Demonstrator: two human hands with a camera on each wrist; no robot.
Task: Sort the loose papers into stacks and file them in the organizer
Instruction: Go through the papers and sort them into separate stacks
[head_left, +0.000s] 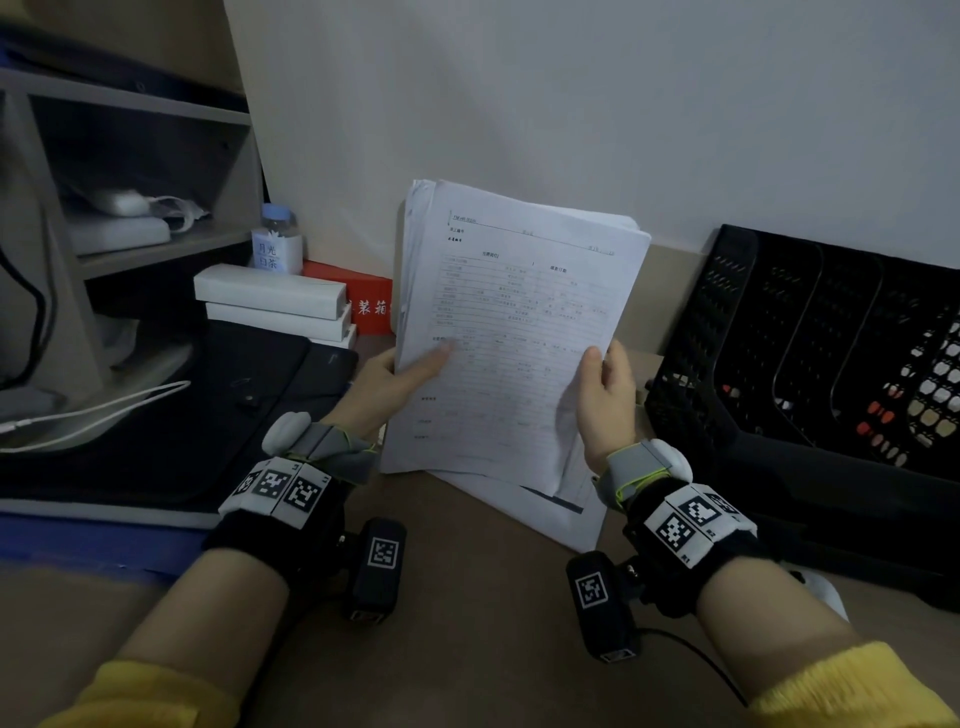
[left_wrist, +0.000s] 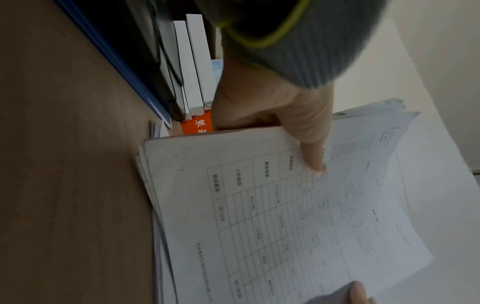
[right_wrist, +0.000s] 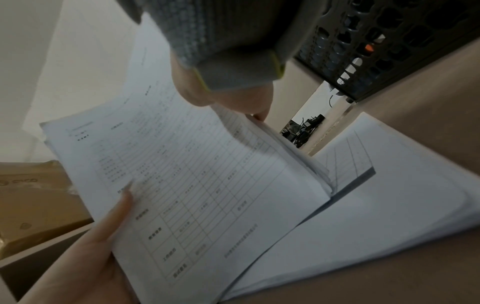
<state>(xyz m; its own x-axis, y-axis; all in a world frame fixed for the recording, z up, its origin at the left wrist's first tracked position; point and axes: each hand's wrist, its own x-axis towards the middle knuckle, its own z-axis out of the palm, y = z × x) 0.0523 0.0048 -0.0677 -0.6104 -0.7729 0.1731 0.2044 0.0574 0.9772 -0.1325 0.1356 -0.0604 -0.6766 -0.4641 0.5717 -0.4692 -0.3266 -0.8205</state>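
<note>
A thick stack of printed forms (head_left: 514, 322) is held upright above the desk, its bottom edge near the desktop. My left hand (head_left: 400, 371) grips the stack's left edge, thumb lying across the front sheet. My right hand (head_left: 605, 387) pinches the right edge, thumb in front and fingers behind. In the left wrist view the left hand (left_wrist: 280, 115) has its thumb on the form stack (left_wrist: 298, 216). In the right wrist view the right hand (right_wrist: 228, 98) holds the stack (right_wrist: 197, 174) above more loose papers (right_wrist: 376, 209) lying flat. The black mesh organizer (head_left: 810, 358) stands to the right.
White boxes (head_left: 275, 301) and a red box (head_left: 371, 304) are piled at the left by a small bottle (head_left: 278, 241). A dark bag (head_left: 208, 415) and white cable (head_left: 104, 410) lie left, below a grey shelf unit (head_left: 130, 156). Flat papers (head_left: 545, 512) lie under the stack.
</note>
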